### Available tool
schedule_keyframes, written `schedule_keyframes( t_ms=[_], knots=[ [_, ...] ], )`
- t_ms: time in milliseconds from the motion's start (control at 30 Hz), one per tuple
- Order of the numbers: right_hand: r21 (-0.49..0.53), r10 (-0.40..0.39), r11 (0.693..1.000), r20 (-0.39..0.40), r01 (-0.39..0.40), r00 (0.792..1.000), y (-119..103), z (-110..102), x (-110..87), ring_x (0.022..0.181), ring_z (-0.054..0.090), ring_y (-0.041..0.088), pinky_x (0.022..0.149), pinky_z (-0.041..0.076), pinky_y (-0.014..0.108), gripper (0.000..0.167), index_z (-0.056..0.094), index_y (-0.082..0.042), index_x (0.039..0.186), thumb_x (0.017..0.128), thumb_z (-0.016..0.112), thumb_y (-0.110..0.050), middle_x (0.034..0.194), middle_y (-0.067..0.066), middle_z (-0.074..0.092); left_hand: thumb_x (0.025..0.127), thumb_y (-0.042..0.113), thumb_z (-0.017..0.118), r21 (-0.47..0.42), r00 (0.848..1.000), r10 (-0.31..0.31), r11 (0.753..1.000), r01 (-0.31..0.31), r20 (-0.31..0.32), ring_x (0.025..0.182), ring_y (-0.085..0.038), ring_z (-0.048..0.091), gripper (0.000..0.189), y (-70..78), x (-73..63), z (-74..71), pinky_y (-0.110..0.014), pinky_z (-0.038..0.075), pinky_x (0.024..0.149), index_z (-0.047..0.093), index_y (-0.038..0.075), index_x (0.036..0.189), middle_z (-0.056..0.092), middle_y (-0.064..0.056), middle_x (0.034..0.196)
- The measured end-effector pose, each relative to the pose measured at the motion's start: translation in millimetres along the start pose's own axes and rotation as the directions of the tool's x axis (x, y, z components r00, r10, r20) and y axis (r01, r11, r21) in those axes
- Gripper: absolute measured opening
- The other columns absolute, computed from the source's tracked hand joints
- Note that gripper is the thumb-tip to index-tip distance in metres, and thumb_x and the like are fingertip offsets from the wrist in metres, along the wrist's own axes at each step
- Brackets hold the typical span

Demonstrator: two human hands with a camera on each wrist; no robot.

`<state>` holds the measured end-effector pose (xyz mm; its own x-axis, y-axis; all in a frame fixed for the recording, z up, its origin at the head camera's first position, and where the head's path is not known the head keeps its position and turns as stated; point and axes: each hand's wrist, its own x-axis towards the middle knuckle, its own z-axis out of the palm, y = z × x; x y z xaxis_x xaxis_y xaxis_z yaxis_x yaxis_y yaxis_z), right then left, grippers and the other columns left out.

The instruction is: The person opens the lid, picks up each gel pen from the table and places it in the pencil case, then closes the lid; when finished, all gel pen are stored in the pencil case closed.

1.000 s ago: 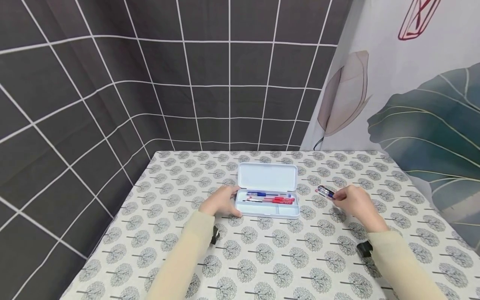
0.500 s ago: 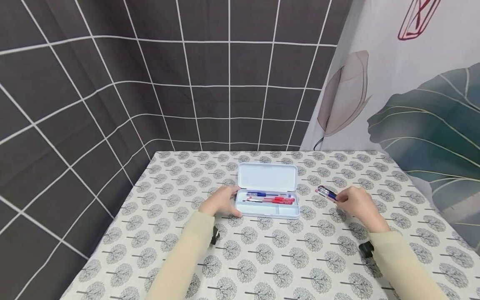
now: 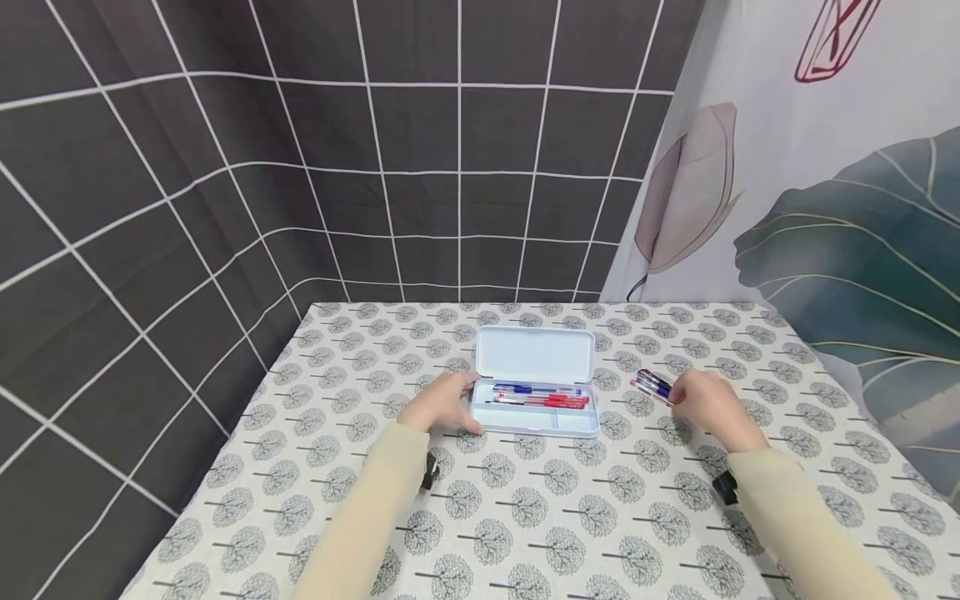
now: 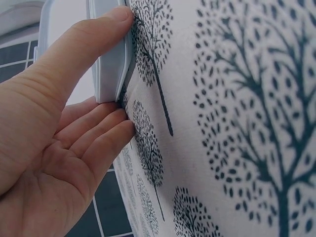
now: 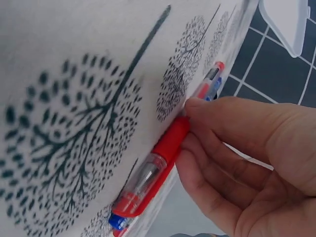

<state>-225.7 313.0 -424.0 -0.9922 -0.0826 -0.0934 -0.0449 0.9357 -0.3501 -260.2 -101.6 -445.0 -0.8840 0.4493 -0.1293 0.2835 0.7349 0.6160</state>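
A pale blue pencil case (image 3: 536,432) lies on the table with its lid (image 3: 535,353) tipped back. In its long compartment are a blue pen (image 3: 525,388) and red pens (image 3: 562,402). My left hand (image 3: 442,402) holds the case's left end, thumb at the front corner and fingers along the short side. To the right of the case, my right hand (image 3: 708,404) pinches a small bunch of pens (image 3: 654,385) close over the cloth. A red gel pen (image 5: 170,138) is foremost in the right wrist view, with blue parts of another partly hidden behind it.
A white cloth printed with grey trees (image 3: 562,533) covers the table. Behind stands a dark curtain with white grid lines (image 3: 457,167); a pale leaf-patterned curtain (image 3: 825,208) hangs at right. The case has a small divided section (image 3: 573,421) at front right.
My right hand has shifted slightly, its fingers now a little further along the pens, whose ends look more spread. The left hand and the case have stayed in place.
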Motion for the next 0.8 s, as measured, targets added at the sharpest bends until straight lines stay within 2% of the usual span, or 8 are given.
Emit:
schedule_keyframes(
  t_ms=[300,567,800],
  knots=[
    [-0.014,-0.008,1.000,-0.004,0.008,1.000,1.6,0.7,4.5,0.070,0.061,0.024,0.064,0.054,0.042,0.015,0.070,0.002,0.086,0.071,0.073,0.000,0.083,0.014,0.070,0.058,0.023,0.093,0.000,1.000,0.003,1.000,-0.003,0.000,0.127,-0.029,0.054,0.093,-1.2,0.2,0.4,-0.047,0.037,0.114,0.051,0.005,0.139,0.060,-0.011,0.136],
    [-0.001,0.025,1.000,0.003,-0.025,1.000,2.4,1.0,4.9,0.074,0.062,0.027,0.072,0.053,0.053,0.017,0.069,0.000,0.087,0.071,0.075,-0.002,0.086,0.016,0.071,0.058,0.020,0.093,-0.009,1.000,-0.008,1.000,0.008,0.005,0.130,-0.031,0.051,0.096,2.6,-1.2,-2.1,-0.048,0.035,0.116,0.048,0.004,0.142,0.057,-0.012,0.139],
    [0.018,0.014,1.000,-0.007,-0.014,1.000,1.5,2.8,1.8,0.069,0.061,0.022,0.067,0.054,0.045,0.014,0.070,-0.003,0.084,0.072,0.077,-0.005,0.082,0.012,0.071,0.059,0.021,0.093,0.000,1.000,-0.001,1.000,0.001,0.004,0.129,-0.031,0.052,0.095,2.3,-1.9,-1.6,-0.048,0.036,0.115,0.049,0.004,0.141,0.058,-0.012,0.138]
  ],
)
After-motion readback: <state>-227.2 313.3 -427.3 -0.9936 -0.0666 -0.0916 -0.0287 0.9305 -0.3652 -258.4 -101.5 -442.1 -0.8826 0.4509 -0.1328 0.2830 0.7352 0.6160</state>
